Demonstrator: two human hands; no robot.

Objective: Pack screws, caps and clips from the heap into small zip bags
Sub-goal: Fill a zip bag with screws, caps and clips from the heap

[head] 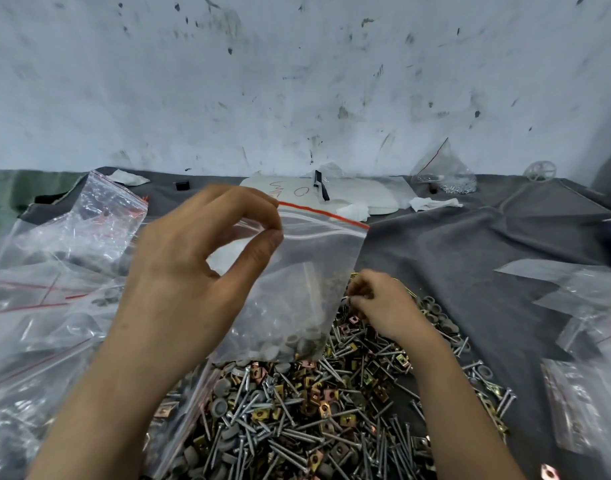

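Observation:
My left hand pinches the top left corner of a clear zip bag with a red strip, holding it up above the heap. Grey caps and some screws lie in the bag's bottom. The heap of silver screws, grey caps and brass-coloured clips spreads over the grey cloth below. My right hand is down on the far side of the heap, just right of the bag, with its fingers curled round small pieces that I cannot make out.
Filled and empty zip bags pile up on the left. More bags lie at the right edge. At the back stand a white board, tissues, a bag of small metal parts and the scuffed wall.

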